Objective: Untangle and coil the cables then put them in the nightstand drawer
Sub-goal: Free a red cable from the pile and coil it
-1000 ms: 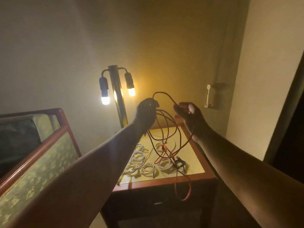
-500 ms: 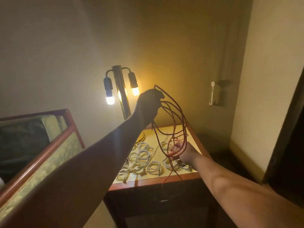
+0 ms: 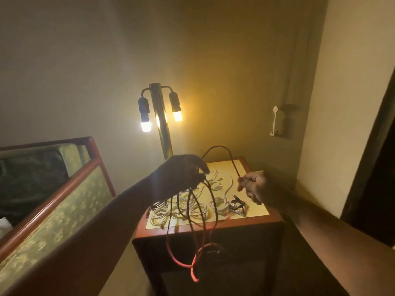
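Left grip (image 3: 178, 177) curled round hanging red cable (image 3: 181, 263) loops | right grip (image 3: 253, 185) pinches same cable's strand | white coiled cables (image 3: 198, 208) lie on nightstand surface (image 3: 245, 222).

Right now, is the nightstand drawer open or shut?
Shut: the drawer front sits flush under the nightstand top; dim, but nothing sticks out.

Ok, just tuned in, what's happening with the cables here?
A person is coiling the red cable. The left hand grips a bunch of its loops, which hang down in front of the nightstand. The right hand pinches the strand arching over from the left. Several white cables lie already coiled on the nightstand top. Nothing looks put away yet.
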Tool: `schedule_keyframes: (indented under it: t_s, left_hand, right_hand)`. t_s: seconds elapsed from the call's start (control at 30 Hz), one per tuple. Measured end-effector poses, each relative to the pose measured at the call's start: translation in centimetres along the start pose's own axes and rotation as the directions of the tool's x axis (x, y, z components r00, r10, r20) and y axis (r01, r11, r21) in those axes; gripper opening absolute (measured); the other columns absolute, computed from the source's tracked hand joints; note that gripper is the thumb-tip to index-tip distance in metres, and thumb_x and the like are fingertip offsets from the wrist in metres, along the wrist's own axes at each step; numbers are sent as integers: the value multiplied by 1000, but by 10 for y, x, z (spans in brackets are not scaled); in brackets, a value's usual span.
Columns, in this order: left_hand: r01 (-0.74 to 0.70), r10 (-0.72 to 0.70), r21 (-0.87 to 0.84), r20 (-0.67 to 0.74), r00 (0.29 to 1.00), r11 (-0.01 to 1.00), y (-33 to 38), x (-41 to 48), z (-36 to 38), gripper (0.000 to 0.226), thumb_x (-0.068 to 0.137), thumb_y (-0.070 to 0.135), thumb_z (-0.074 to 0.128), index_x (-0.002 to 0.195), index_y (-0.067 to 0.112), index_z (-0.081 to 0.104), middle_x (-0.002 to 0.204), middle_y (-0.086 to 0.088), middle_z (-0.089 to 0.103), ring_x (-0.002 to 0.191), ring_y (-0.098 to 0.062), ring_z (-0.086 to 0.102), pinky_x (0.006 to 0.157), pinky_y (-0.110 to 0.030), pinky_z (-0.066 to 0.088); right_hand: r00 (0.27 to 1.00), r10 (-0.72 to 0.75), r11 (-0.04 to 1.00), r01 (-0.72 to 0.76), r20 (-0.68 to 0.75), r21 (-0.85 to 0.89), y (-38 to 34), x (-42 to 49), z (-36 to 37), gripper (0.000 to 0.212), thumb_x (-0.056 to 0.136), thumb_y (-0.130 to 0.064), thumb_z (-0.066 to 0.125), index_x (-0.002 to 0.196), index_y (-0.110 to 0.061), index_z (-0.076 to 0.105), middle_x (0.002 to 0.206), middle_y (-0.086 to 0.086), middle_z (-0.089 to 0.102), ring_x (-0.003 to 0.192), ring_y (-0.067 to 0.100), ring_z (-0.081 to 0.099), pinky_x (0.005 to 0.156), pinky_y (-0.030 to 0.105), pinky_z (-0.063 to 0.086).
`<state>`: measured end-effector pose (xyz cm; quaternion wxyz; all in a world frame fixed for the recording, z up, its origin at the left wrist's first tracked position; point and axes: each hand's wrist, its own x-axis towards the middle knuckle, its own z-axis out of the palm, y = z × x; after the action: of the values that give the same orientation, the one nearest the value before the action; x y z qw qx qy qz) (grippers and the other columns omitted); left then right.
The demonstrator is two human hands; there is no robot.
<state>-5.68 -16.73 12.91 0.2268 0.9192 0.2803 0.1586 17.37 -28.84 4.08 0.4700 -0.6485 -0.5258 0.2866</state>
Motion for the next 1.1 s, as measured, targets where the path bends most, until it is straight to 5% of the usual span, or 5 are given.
schedule_keyframes:
  t_s: [0.1, 0.33, 0.5, 0.83, 1.1]
  left_hand:
    - [-51, 110, -358, 145, 983, 932, -12, -50, 13, 16, 90, -4, 69, 94, 11, 73, 78, 5, 74, 70, -12, 71, 62, -27, 57]
    - [-6, 6, -1, 405, 914, 1000, -33, -78, 51, 29, 91, -1, 60, 108, 17, 75, 104, 10, 72, 94, -2, 70, 71, -14, 53]
    - [47, -19, -127, 208, 978, 991, -38, -65, 67, 14, 92, 12, 68, 94, 23, 77, 106, 8, 75, 98, -4, 70, 89, -32, 59]
    - [49, -132, -648, -79, 988, 760, -45, -11, 95, 14, 95, -6, 59, 102, -15, 68, 73, -4, 65, 59, -13, 63, 57, -29, 57]
    - [22, -341, -816, -216, 915, 577, -26, -27, 96, 20, 100, 2, 55, 108, 0, 73, 62, 12, 64, 51, -4, 52, 49, -17, 42]
  right_hand:
    - [999, 14, 996, -9, 52, -92, -12, -19, 4, 34, 106, -22, 50, 81, -6, 67, 40, -11, 46, 34, 2, 40, 38, 15, 34]
    - [994, 54, 986, -39, 90, -163, -18, -45, 28, 39, 104, -35, 52, 77, -13, 68, 47, -11, 49, 41, 3, 41, 43, 21, 35]
    - [973, 106, 994, -98, 204, -51, -9, -47, 42, 39, 107, -32, 48, 83, -6, 64, 50, -14, 50, 43, 5, 42, 42, 19, 36]
    - [933, 162, 847, -298, 321, 441, -24, -10, 43, 35, 101, -36, 51, 91, -3, 61, 60, 4, 42, 45, 12, 35, 41, 24, 31]
    - [935, 138, 949, -219, 325, 227, -13, -53, 37, 21, 104, -6, 51, 112, -12, 69, 91, 1, 74, 85, 16, 71, 76, 28, 59]
